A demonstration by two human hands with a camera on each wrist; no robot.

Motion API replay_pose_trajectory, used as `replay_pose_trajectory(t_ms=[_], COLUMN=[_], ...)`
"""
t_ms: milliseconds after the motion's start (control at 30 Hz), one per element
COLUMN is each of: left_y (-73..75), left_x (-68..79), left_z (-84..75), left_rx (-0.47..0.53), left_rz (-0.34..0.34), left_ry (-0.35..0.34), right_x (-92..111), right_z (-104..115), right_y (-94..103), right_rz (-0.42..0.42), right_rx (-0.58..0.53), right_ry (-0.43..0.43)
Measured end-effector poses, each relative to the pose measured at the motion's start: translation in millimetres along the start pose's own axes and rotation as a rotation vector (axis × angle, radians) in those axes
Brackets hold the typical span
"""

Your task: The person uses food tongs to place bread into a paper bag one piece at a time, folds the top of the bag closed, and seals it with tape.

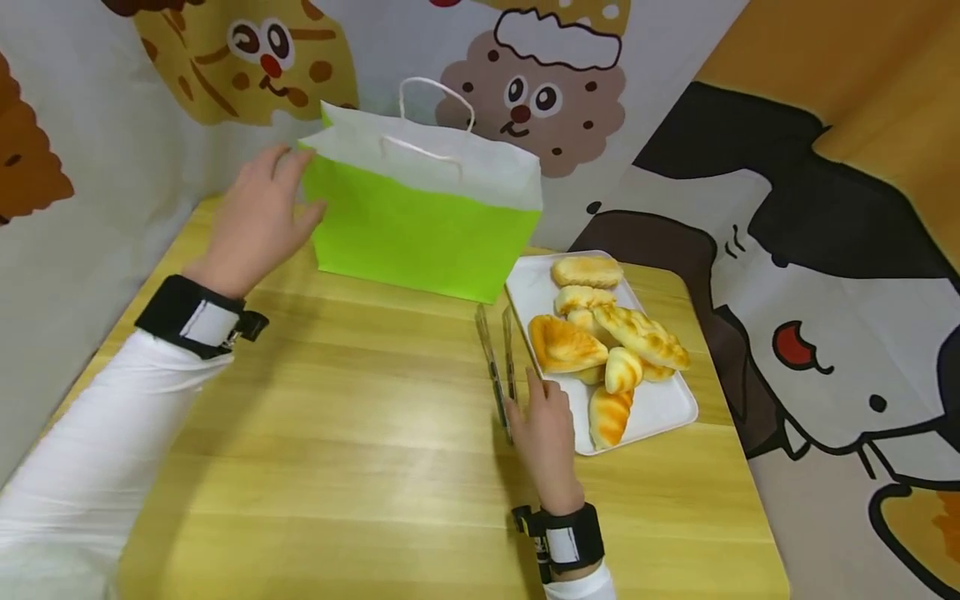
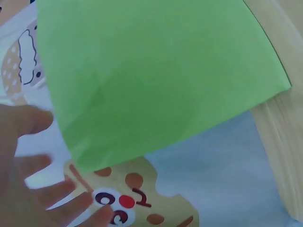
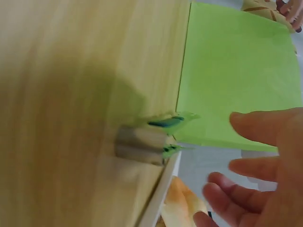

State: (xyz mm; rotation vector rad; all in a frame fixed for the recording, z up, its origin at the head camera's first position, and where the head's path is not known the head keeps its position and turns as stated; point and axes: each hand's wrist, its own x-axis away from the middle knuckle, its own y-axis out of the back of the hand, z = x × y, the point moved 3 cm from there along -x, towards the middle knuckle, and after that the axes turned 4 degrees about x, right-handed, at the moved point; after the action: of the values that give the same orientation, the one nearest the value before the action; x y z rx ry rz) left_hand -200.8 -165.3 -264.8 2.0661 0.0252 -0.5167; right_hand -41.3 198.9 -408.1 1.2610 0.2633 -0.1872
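A lime-green paper bag (image 1: 420, 233) with a white upper band and white cord handles stands upright at the back of the table. My left hand (image 1: 258, 212) is beside its upper left corner; the left wrist view shows the fingers spread apart with nothing between them. Metal tongs (image 1: 492, 367) lie on the table along the left edge of a white tray (image 1: 660, 410). Over the near end of these tongs hovers my right hand (image 1: 543, 433). Its fingers (image 3: 258, 125) are parted and hold nothing in the right wrist view.
Several breads, among them a golden folded pastry (image 1: 564, 343) and a long braided loaf (image 1: 641, 335), are heaped on the tray. The wooden table (image 1: 337, 467) meets a cartoon-printed cloth (image 1: 675, 50) behind and at the right.
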Motion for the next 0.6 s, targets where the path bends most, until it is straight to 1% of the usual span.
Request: replay_pose_trajectory(t_ms=[33, 67, 133, 233, 333, 400, 467, 533, 600], left_y=[-1.0, -2.6, -5.6, -9.5, -13.5, -13.8, -12.4, -11.8, -12.8], left_x=[-5.0, -9.2, -14.3, -17.8, -20.0, -20.1, -19.1, -18.1, -17.7], left_z=[-1.0, -1.7, -1.4, 0.4, 1.8, 2.3, 0.9, -1.9, -7.2], left_rx=[0.011, 0.021, 0.02, 0.003, 0.009, 0.032, 0.062, 0.089, 0.107], left_rz=[-0.033, -0.05, -0.05, -0.015, 0.034, 0.054, 0.063, 0.055, 0.042], left_ry=[0.003, 0.016, 0.044, 0.055, 0.031, 0.017, 0.004, -0.002, -0.002], right_x=[3, 6, 13, 21, 24, 22, 17, 11, 6], right_z=[0, 0, 1, 3, 3, 3, 1, -2, -7], right_y=[-0.6, -1.9, -7.0, -16.5, -23.2, -25.3, -26.7, -27.1, -26.4], right_rz=[0.012, 0.033, 0.096, 0.2, 0.26, 0.272, 0.265, 0.265, 0.266], right_rx=[0.012, 0.024, 0.039, 0.041, 0.045, 0.051, 0.06, 0.066, 0.071], right_ry=[-0.004, -0.007, -0.01, -0.029, -0.046, -0.046, -0.03, -0.025, -0.037])
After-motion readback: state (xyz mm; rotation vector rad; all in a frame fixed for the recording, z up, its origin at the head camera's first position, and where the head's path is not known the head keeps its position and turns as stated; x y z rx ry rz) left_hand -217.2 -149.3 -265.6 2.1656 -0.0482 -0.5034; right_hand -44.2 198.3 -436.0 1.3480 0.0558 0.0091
